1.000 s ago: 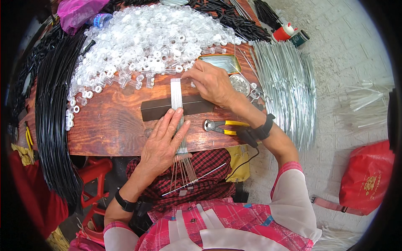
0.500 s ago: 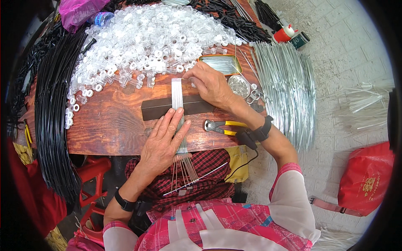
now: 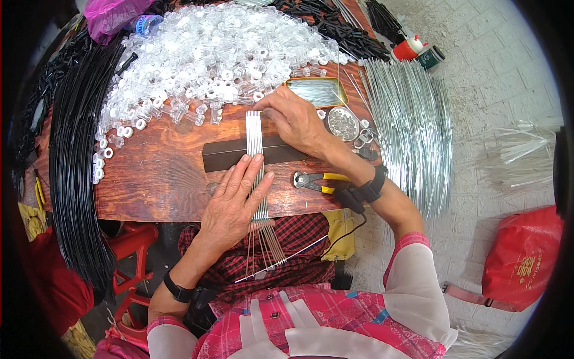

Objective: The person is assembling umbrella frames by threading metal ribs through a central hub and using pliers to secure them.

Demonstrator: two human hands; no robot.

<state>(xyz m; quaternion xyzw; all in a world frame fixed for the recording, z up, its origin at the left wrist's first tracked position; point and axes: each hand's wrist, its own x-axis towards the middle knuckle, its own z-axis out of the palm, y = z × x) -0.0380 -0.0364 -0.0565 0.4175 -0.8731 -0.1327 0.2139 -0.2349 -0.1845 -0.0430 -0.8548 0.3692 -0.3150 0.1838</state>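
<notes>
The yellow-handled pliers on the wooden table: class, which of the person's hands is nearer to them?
Left. The left hand lies flat on the metal rods beside the pliers, its fingertips close to their jaws. The right hand rests farther up the table at the rods' top end.

worn wooden table (image 3: 161, 179), pale, seemingly brick-paved floor (image 3: 502, 78).

A row of thin rods (image 3: 255, 149) lies across a flat bar (image 3: 230, 154) at the middle of the counter (image 3: 161, 179). Behind the bar sits a heap of plastic fittings (image 3: 209, 60); right of it lie pliers (image 3: 314, 181), and farther right a bundle of wires (image 3: 412, 119).
</notes>
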